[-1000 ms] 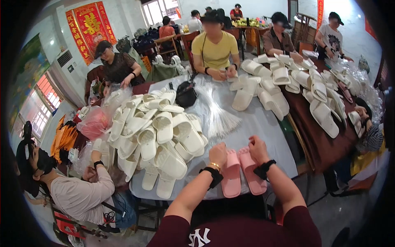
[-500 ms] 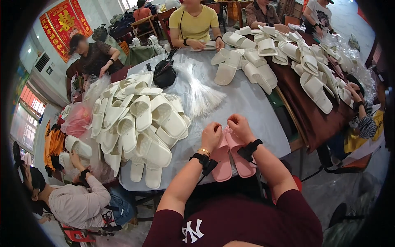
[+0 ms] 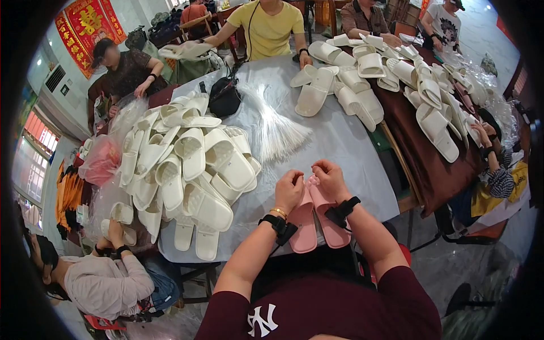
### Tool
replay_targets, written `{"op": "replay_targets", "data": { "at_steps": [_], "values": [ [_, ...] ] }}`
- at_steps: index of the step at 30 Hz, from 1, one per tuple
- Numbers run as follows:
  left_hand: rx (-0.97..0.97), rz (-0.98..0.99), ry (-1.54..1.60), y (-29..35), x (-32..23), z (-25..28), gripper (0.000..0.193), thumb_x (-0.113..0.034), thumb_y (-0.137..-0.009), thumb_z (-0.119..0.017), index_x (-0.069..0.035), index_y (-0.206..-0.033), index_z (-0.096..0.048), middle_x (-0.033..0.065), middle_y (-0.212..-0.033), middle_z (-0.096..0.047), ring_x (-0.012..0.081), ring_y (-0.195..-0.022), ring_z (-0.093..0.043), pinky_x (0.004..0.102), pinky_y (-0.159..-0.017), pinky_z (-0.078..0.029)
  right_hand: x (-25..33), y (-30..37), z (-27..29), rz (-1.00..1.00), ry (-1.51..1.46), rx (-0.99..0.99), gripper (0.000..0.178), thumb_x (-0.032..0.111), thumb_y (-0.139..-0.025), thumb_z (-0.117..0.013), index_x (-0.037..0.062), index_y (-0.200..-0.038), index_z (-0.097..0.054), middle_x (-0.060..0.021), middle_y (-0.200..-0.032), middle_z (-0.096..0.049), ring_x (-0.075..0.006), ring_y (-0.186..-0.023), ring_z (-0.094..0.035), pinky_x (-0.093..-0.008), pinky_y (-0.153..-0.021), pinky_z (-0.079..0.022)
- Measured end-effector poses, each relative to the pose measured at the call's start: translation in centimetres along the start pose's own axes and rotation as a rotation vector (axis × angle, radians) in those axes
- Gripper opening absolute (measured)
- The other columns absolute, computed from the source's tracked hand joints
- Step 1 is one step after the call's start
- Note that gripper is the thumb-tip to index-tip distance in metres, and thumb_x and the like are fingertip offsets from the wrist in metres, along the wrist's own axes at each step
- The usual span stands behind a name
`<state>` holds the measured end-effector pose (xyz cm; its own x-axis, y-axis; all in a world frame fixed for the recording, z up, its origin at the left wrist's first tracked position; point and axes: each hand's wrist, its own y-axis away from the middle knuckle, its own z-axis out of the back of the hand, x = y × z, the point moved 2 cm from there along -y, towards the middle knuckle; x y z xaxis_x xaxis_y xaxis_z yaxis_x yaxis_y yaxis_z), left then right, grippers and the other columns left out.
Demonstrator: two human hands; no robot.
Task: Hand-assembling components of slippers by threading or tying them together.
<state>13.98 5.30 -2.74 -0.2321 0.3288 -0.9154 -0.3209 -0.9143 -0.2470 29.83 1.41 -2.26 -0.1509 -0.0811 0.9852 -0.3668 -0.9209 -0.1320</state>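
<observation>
A pair of pink slide slippers (image 3: 304, 231) lies at the table's near edge, side by side, between my wrists. My left hand (image 3: 289, 190) is closed in a pinch above the left slipper's strap. Opposite it, my right hand (image 3: 332, 180) has its thumb and fingers pressed together over the right slipper's strap. A small gap separates the fingertips of both hands. Whatever they pinch is too small to make out. Just beyond lies a fanned bundle of thin clear plastic strands (image 3: 277, 133).
White slippers (image 3: 195, 150) are heaped on the left of the grey-covered table (image 3: 354, 170). More white slippers (image 3: 371, 65) cover the right side and a brown-covered table (image 3: 408, 141). A black bag (image 3: 225, 97) stands at the back. Several co-workers sit around, including one in yellow (image 3: 266, 28).
The co-worker in yellow has swung a pair of white slippers out to the left. A person at lower left has lowered the slippers they hold. My hands have barely moved.
</observation>
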Motion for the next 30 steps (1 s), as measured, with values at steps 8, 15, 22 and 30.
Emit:
{"op": "replay_targets", "data": {
  "at_steps": [8,15,22,30],
  "values": [
    [0.020,-0.057,-0.061,0.0,-0.6,0.0,0.015,-0.012,-0.085,-0.059,-0.001,-0.093,-0.065,0.0149,-0.083,-0.067,0.0246,-0.072,-0.066,0.0319,-0.067,-0.052,0.3,0.3,-0.1,-0.012,-0.066,0.043,0.015,0.009,-0.087,-0.060,-0.0033,-0.094,-0.066,-0.0051,-0.072,-0.064,-0.0084,-0.065,-0.056,-0.0244,-0.059,-0.045],
    [0.018,-0.122,-0.115,0.2,-1.0,0.0,0.014,-0.012,-0.085,-0.060,-0.001,-0.091,-0.066,0.0148,-0.083,-0.066,0.0256,-0.073,-0.065,0.0324,-0.068,-0.051,1.2,0.7,-0.6,0.106,0.096,0.126,0.015,0.009,-0.088,-0.059,-0.0033,-0.094,-0.065,-0.0044,-0.072,-0.064,-0.0093,-0.065,-0.058,-0.0245,-0.059,-0.046],
    [-0.007,-0.137,-0.098,0.3,-0.7,0.0,0.013,-0.012,-0.086,-0.061,-0.001,-0.091,-0.066,0.0143,-0.082,-0.066,0.0249,-0.073,-0.065,0.0321,-0.067,-0.051,0.9,0.9,-0.5,-0.069,-0.141,0.053,0.015,0.010,-0.085,-0.058,-0.0034,-0.090,-0.064,-0.0087,-0.072,-0.064,-0.0113,-0.065,-0.059,-0.0261,-0.060,-0.047],
    [-0.014,-0.170,-0.112,0.4,-1.2,0.0,0.012,-0.014,-0.085,-0.060,-0.004,-0.089,-0.065,0.0144,-0.084,-0.064,0.0323,-0.078,-0.061,0.0377,-0.069,-0.049,1.5,0.9,-0.4,0.124,0.150,0.085,0.013,0.008,-0.085,-0.057,-0.0030,-0.086,-0.064,-0.0066,-0.073,-0.063,-0.0116,-0.069,-0.058,-0.0259,-0.061,-0.046]
  ]
}}
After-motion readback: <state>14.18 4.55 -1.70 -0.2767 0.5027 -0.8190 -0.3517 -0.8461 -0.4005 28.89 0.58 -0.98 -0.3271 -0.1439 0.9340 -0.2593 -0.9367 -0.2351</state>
